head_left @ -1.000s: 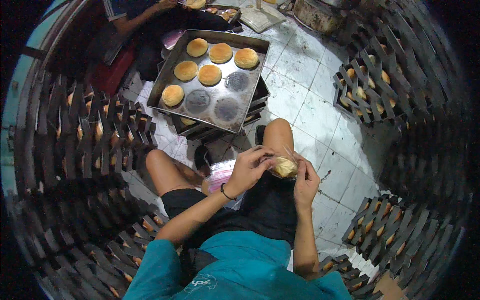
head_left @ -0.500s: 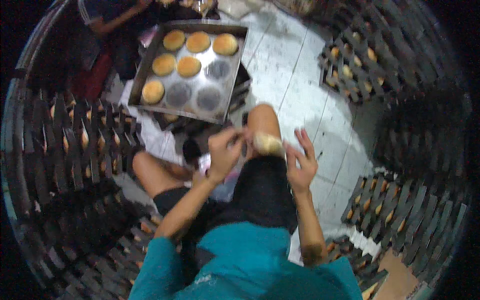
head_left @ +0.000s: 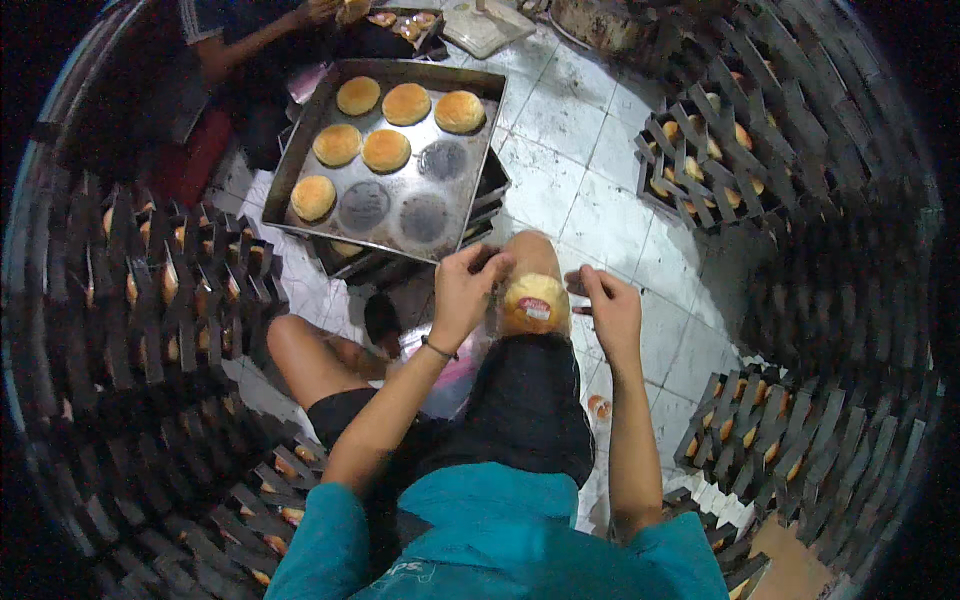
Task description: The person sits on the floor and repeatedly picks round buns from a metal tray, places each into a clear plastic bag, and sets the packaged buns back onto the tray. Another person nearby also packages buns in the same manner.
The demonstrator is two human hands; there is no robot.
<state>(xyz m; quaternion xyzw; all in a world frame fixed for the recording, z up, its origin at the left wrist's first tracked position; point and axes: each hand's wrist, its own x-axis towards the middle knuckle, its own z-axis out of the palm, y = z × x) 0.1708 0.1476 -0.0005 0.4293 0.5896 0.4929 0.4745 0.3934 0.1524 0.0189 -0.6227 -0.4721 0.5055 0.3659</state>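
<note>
A round golden bun (head_left: 533, 304) with a red and white label sits inside a clear plastic bag, over my right knee and thigh. At its left upper side is my left hand (head_left: 465, 295), thumb and forefinger pinched at what looks like the bag's edge. My right hand (head_left: 612, 310) is on the other side, fingers bent together towards the bag's right edge; the thin film there is hard to see. Ahead to the left, a square metal tray (head_left: 370, 232) carries several golden buns (head_left: 385, 150) and three dark round marks on its base.
Stacked dark trays of bread (head_left: 180, 290) rise on the left, with more stacks (head_left: 700, 150) at the right. A pink and clear plastic packet (head_left: 440, 360) lies between my legs. Another person's arm (head_left: 240, 45) reaches in at the upper left. White floor tiles (head_left: 560, 160) show ahead.
The bagged bun, blurred before, now shows its label clearly. My right hand's raised, spread fingers have curled in. Buns on the tray are the same.
</note>
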